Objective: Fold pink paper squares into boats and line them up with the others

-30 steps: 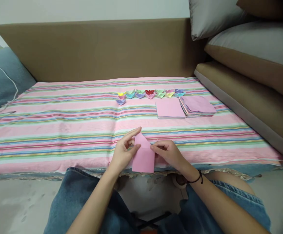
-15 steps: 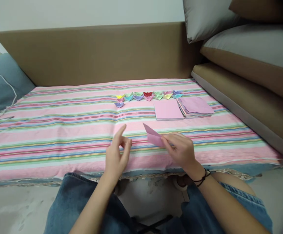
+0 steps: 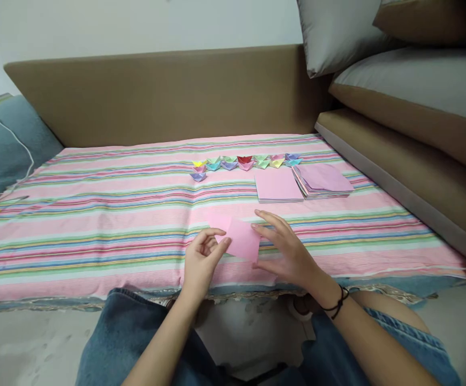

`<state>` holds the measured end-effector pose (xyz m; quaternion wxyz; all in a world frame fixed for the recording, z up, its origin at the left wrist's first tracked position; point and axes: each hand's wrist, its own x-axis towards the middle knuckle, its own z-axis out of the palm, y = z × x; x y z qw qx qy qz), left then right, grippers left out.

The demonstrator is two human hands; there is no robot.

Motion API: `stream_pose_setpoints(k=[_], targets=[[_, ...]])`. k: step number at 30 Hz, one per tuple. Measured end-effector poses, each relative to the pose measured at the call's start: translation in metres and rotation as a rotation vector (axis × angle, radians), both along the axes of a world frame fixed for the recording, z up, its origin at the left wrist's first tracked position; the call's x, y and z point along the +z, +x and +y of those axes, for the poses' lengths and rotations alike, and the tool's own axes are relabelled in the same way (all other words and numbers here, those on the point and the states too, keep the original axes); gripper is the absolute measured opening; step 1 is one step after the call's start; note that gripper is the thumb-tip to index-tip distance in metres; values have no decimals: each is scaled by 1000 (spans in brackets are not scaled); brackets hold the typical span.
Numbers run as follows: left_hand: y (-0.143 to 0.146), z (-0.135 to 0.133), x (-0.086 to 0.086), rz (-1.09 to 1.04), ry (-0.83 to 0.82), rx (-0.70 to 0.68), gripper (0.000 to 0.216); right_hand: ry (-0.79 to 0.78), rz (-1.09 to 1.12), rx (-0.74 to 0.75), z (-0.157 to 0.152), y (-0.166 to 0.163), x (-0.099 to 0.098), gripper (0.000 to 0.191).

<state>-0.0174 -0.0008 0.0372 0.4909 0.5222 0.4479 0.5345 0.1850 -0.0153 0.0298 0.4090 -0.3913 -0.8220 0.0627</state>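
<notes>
A pink sheet of paper (image 3: 243, 239), with a crease across it, is held above the striped cloth in front of me. My left hand (image 3: 204, 256) pinches its left part between thumb and index finger. At the paper's right edge is my right hand (image 3: 287, 249), fingers spread apart, the thumb by the lower corner and fingertips by the upper one. Whether those fingertips touch the sheet is hard to make out. Farther back lie a stack of pink paper (image 3: 279, 185) and, beside it, a looser stack with a purplish sheet (image 3: 323, 177) on top.
Several small folded paper boats in many colours, a red one (image 3: 245, 160) among them, stand in rows behind the stacks. A striped cloth (image 3: 96, 214) covers the surface. Cushions (image 3: 410, 80) pile up at the right; a white cable (image 3: 16, 140) runs at the left.
My left hand has come in and taken hold of the pink paper. My right hand has loosened its pinch and spread its fingers. The sheet now faces up, turned flatter.
</notes>
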Motion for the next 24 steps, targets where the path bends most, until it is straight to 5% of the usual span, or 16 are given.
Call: stream_pose_setpoints(k=[5, 16, 21, 24], targets=[[-5, 3, -1, -26, -136, -133, 23, -214, 126, 155, 5, 2, -5, 50], [-14, 2, 9, 200, -142, -307, 29, -318, 358, 277, 3, 7, 2, 15], [-15, 7, -2, 139, -183, -278, 46, -339, 328, 254, 8, 9, -9, 15], [-13, 12, -17, 202, -229, -272, 61, -213, 172, 215, 13, 12, -23, 16]])
